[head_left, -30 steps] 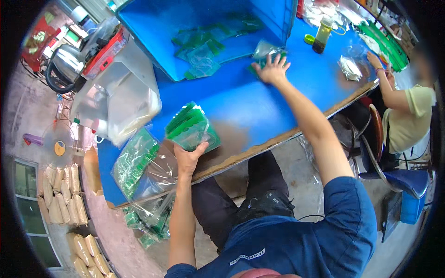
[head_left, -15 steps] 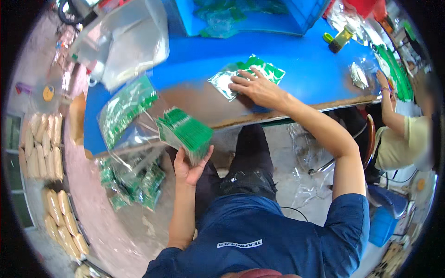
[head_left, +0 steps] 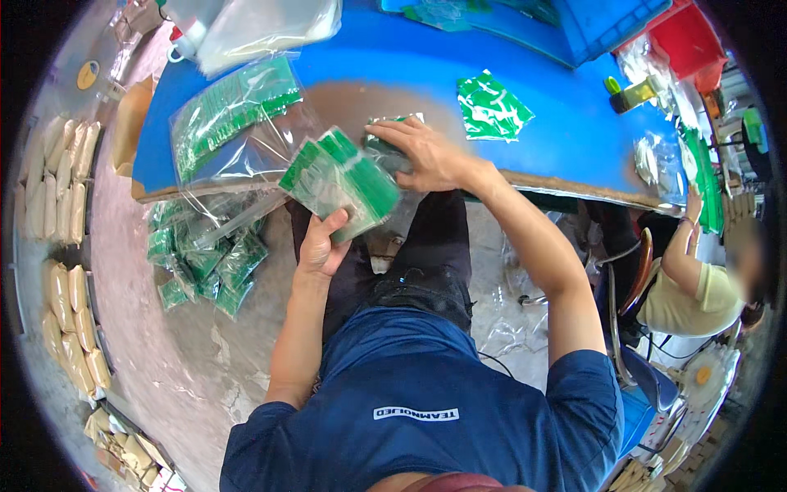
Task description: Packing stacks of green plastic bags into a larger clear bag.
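Observation:
My left hand (head_left: 324, 242) grips a thick stack of flat green-and-clear plastic packets (head_left: 348, 184), tilted and slightly fanned, beside the table's front edge. Just to its right, my right hand (head_left: 422, 152) is closed over more green packets (head_left: 385, 152) at the edge; its fingers partly cover them. Further right, a few green packets (head_left: 494, 108) lie loose on the blue table. A large clear bag (head_left: 238, 111) with rows of green packets inside rests on the table's left part, its open end hanging over the edge close to my left hand.
Below the table at left, a pile of green packets (head_left: 215, 261) lies on the floor. Clear plastic bags (head_left: 270, 29) and a blue crate (head_left: 611, 29) stand on the table (head_left: 385, 57). A person (head_left: 684, 291) sits at the right. Filled tan bags (head_left: 70, 320) line the left.
My right hand has left the packets on the table and come left, closing over other packets near the stack. The left hand's stack now lies flatter and more fanned. The whole view has shifted.

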